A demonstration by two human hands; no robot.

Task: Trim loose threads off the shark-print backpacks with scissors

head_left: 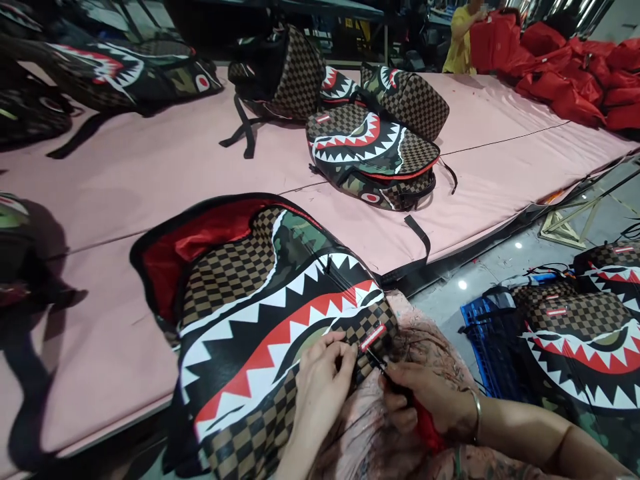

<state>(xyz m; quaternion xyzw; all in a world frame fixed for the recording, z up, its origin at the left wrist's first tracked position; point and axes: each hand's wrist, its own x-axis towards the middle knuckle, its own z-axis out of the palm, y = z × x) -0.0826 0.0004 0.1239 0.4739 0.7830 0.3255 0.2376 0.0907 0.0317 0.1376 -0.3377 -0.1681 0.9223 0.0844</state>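
A backpack (235, 283) with a brown check pattern, camouflage and a printed shark mouth lies tilted over the table edge and the lap, its red-lined opening gaping on the left. On its check fabric rests my left hand (325, 367), fingers curled and thumb and forefinger together beside a small red-and-white label (373, 338). Whatever those fingertips pinch, if anything, is too small to make out. My right hand (415, 397) grips a slim, dark pointed tool (377, 361), its tip at the label's lower edge. Something red shows under that palm; the tool's kind is unclear.
A pink-covered table (250, 167) carries more shark-mouth backpacks (370, 143), with loose straps (420, 237). Others are stacked at the right by a blue crate (493, 343). Red bags (560, 67) pile up at the far right, near a person in yellow (460, 40).
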